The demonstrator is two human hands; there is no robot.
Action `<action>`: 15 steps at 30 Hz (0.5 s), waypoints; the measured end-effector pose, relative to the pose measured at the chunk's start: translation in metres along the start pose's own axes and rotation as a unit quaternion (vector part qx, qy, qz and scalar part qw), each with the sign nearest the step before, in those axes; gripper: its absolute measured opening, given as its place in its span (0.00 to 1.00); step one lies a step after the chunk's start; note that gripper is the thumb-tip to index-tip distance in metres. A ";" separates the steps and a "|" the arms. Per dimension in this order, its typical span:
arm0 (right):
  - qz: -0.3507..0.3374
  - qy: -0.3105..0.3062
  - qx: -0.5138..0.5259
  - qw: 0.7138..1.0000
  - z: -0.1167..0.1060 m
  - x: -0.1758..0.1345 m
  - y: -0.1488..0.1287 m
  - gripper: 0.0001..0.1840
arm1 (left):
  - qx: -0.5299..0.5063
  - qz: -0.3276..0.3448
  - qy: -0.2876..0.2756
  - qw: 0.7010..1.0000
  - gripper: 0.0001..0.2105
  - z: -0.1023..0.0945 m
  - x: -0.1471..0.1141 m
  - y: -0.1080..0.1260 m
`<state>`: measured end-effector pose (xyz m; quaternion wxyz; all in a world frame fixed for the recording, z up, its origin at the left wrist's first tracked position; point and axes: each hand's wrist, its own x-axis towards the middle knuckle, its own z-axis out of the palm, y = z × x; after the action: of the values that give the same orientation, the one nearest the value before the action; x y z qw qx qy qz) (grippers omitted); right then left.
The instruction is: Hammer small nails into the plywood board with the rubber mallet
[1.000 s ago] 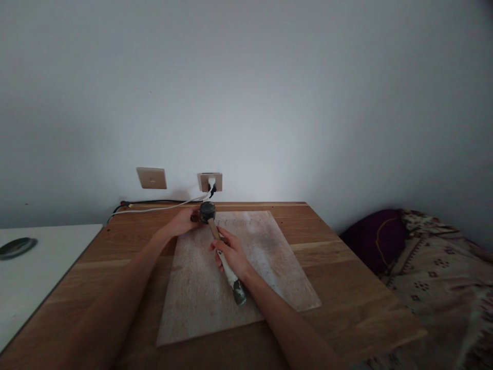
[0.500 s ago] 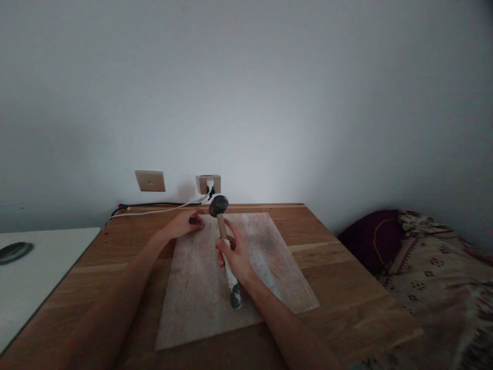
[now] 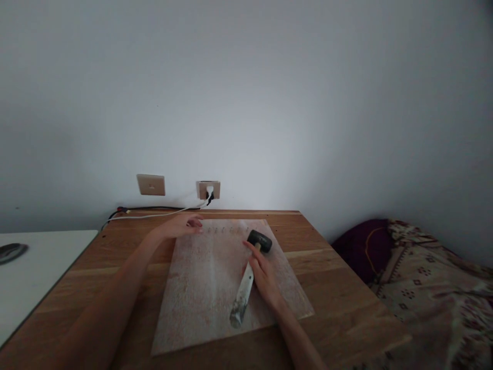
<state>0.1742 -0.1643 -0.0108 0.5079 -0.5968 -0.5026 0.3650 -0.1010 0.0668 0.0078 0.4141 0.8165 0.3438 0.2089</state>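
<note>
My right hand (image 3: 264, 275) is wrapped round the handle of a rubber mallet (image 3: 242, 298), its index finger stretched along the shaft toward the black head. The mallet lies slanted over the right half of a worn, pale board (image 3: 192, 298), head away from me. At the board's far left corner is my left hand (image 3: 185, 225), fingers curled with thumb and fingertips close together. What they pinch, if anything, is too small to make out. A row of several small nails (image 3: 223, 230) runs along the far edge of the board, starting just right of my left fingertips.
Under the board is a wooden table (image 3: 339, 288). White and black cables (image 3: 154, 217) run along its back edge to a wall socket (image 3: 204, 190). To the left is a white surface (image 3: 42, 277) with a dark round object (image 3: 13, 252); patterned cloth (image 3: 419, 282) lies at right.
My right hand has swung the mallet to the right and lowered its head, so the row of nails now shows. My left hand has stayed near the far left corner.
</note>
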 end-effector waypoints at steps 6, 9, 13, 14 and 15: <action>-0.045 -0.020 -0.202 0.978 0.006 -0.002 -0.009 0.30 | 0.087 0.038 0.010 0.995 0.31 -0.021 -0.011 -0.007; -0.076 0.003 -0.282 0.956 0.001 -0.020 -0.010 0.30 | 0.120 0.044 -0.002 0.992 0.32 -0.031 -0.017 -0.018; -0.177 0.027 -0.381 0.907 -0.025 -0.058 0.011 0.26 | 0.125 0.042 -0.012 0.991 0.35 -0.034 -0.019 -0.031; -0.187 0.022 -0.416 0.890 -0.034 -0.067 0.018 0.26 | 0.126 0.042 -0.015 0.991 0.36 -0.034 -0.018 -0.033; -0.190 0.010 -0.445 0.875 -0.043 -0.073 0.024 0.26 | 0.130 0.042 -0.018 0.991 0.37 -0.033 -0.018 -0.035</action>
<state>0.2041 -0.2453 -0.0301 0.2531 -0.6561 -0.7109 -0.0070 -0.1470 0.0862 -0.0028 0.3020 0.8806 0.3258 0.1646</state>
